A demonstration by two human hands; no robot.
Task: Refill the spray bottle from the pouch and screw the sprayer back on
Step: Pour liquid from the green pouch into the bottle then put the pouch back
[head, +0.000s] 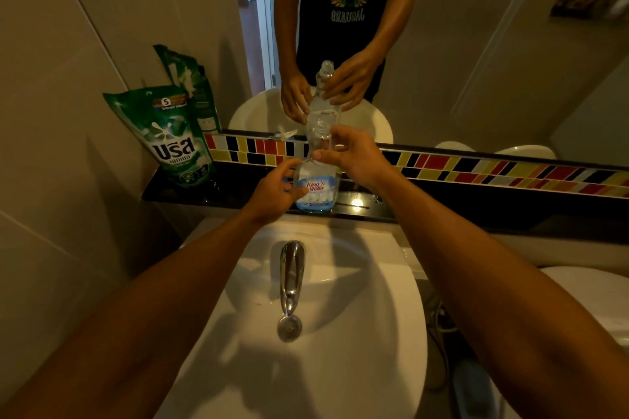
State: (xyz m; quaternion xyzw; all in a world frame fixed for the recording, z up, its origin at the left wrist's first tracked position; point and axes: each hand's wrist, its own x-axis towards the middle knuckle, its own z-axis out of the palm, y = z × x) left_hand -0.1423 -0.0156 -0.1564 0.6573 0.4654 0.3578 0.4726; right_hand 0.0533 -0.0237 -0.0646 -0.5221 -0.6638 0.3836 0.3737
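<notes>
A clear spray bottle (318,185) with a blue-and-white label stands upright on the black shelf (360,204) behind the sink. Its neck is bare, with no sprayer on it, and it looks nearly empty. My left hand (272,190) wraps the bottle's lower body at the label. My right hand (354,155) pinches the narrow neck between thumb and fingers. The green refill pouch (173,143) stands upright at the shelf's left end, apart from both hands. A white-and-blue shape (282,134) at the mirror's lower edge may be the sprayer; I cannot tell.
The white sink (357,333) with a chrome tap (289,279) lies below the shelf. A mirror (476,61) above a coloured tile strip (476,168) reflects a person, the bottle and the pouch. A wall closes the left side.
</notes>
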